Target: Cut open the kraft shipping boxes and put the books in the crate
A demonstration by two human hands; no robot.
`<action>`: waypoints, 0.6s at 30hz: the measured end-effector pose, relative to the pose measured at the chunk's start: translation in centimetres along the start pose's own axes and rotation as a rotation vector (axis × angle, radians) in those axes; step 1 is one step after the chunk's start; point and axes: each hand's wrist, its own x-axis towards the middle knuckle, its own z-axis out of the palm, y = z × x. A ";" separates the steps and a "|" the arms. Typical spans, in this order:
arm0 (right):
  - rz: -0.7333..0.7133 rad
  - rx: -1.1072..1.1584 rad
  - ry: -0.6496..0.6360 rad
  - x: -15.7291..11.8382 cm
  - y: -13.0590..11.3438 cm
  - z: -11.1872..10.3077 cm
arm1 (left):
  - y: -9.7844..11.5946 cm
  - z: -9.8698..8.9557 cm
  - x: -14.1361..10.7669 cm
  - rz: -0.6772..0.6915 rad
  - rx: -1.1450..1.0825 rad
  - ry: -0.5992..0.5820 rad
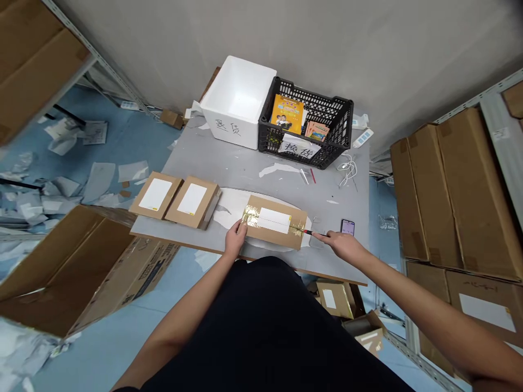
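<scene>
The left hand (236, 239) lies at 7 o'clock to a flat brown cardboard mailer with a white label and shiny yellowish tape (275, 220); its fingers are extended, pressing on the taped end without gripping. The right hand (341, 244) lies at 3 o'clock, its fingers pinched around a slim red-handled tool (309, 232) whose tip touches the tape. The mailer rests on a grey board table (261, 169), with a smartphone (347, 227) just beyond the right hand. Two brown cardboard mailers (192, 201) lie at 9 o'clock. A white foam box (229, 130) stands at 11 o'clock; a black plastic crate (343, 125) holding an orange booklet (287, 114) stands at 12 o'clock.
</scene>
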 end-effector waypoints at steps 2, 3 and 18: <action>0.008 0.009 0.001 -0.4 0.1 -0.1 | 0.0 0.1 0.0 -0.015 0.009 0.007; 0.012 0.016 -0.001 -0.6 0.2 -0.1 | 0.0 0.1 0.0 -0.021 0.014 0.010; 0.082 0.144 0.006 -1.7 1.0 1.9 | 0.0 0.2 0.1 0.022 0.037 -0.003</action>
